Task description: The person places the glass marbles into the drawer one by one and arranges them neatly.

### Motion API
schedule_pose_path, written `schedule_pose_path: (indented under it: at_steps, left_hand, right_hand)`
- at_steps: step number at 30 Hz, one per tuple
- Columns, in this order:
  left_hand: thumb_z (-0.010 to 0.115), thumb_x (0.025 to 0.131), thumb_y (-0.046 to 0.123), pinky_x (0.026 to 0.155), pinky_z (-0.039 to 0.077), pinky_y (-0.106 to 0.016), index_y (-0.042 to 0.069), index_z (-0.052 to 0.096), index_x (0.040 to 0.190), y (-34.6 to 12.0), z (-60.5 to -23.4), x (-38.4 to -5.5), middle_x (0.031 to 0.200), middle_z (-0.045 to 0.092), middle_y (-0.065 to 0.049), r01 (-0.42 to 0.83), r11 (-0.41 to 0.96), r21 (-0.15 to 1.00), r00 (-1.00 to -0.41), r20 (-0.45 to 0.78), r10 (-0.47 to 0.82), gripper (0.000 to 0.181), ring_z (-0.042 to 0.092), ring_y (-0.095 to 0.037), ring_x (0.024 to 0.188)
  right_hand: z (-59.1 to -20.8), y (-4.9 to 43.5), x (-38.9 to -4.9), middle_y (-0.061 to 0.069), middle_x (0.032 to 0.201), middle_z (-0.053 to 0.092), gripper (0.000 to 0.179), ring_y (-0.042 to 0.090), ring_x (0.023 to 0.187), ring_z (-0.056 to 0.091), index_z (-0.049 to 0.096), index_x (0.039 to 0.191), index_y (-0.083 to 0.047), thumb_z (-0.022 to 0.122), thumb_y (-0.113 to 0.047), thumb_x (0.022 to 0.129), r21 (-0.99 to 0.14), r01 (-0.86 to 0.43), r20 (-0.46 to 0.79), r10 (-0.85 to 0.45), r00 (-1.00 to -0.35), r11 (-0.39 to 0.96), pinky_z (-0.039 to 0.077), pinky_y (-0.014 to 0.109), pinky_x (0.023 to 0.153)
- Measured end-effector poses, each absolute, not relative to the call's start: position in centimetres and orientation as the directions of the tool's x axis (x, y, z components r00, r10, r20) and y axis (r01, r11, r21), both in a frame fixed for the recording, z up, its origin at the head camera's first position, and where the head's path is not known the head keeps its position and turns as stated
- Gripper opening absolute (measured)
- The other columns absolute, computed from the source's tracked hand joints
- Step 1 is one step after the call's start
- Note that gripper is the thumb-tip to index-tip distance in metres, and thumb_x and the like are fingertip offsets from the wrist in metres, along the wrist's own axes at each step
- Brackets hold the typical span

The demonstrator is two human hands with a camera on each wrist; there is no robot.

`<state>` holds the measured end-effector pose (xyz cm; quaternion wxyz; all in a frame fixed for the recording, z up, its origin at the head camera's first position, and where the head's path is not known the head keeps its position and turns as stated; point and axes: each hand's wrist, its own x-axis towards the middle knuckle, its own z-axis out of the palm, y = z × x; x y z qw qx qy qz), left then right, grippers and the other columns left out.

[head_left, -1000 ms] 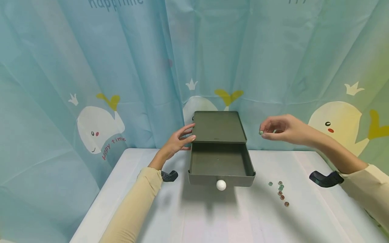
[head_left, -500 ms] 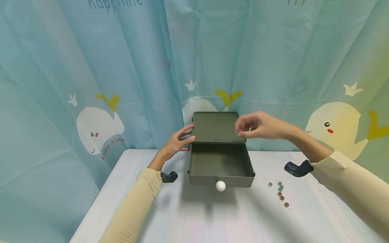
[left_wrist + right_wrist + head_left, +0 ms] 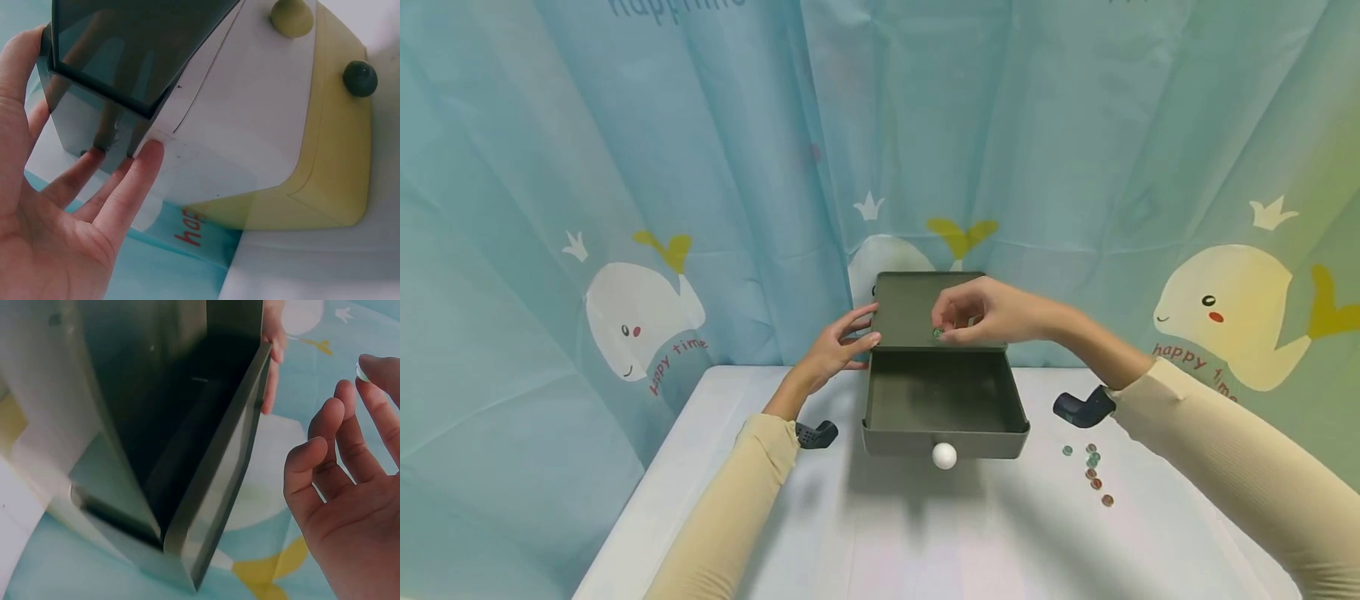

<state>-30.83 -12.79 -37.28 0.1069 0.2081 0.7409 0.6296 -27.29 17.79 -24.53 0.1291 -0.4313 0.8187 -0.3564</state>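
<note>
Nearest, to the front right of the drawer box (image 3: 904, 304), several green and reddish-brown beads (image 3: 1091, 473) lie loose on the table (image 3: 917, 567). At the drawer box's front, its top drawer (image 3: 891, 442), with a white ball knob (image 3: 944, 456), stands pulled out. Over the drawer box, the right hand (image 3: 988, 310) pinches a green bead (image 3: 937, 332) between thumb and fingertip. What seems to matter is that this bead looks higher and farther back than the drawer's opening (its exact height cannot be told). It looks round, with no long axis to read, and is partly covered. The left hand (image 3: 833, 352), farther from it, rests spread fingers against the drawer box's left side. Deep shadow hides much of the drawer's inside in the right wrist view.
</note>
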Motion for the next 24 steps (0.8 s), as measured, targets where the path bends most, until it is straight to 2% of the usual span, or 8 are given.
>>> schedule_pose_path:
  at_steps: [4, 24]
  left_hand:
    - [0.064, 0.103, 0.029, 0.100, 0.052, -0.056, 0.029, 0.038, 0.161, -12.9, -37.2, -30.8, 0.164, 0.031, -0.013, 0.174, 0.130, 0.976, -0.894, 0.101, 0.437, 0.063, 0.045, -0.036, 0.142]
    - [0.066, 0.103, 0.027, 0.099, 0.053, -0.056, 0.030, 0.041, 0.159, -12.7, -37.3, -30.9, 0.162, 0.034, -0.014, 0.167, 0.127, 0.978, -0.898, 0.097, 0.429, 0.062, 0.043, -0.035, 0.144]
  right_hand:
    - [-25.0, 16.6, -27.6, 0.004, 0.092, 0.068, 0.009, 0.024, 0.083, 0.063, 0.069, 0.105, -0.014, 0.072, -0.013, 0.097, -0.698, -0.616, 0.087, -0.811, -0.579, 0.365, 0.054, 0.033, 0.073]
    - [-26.9, 12.8, -28.1, 0.003, 0.093, 0.069, 0.009, 0.022, 0.084, 0.065, 0.071, 0.103, -0.014, 0.072, -0.008, 0.095, -0.733, -0.623, 0.095, -0.866, -0.492, 0.273, 0.055, 0.038, 0.075]
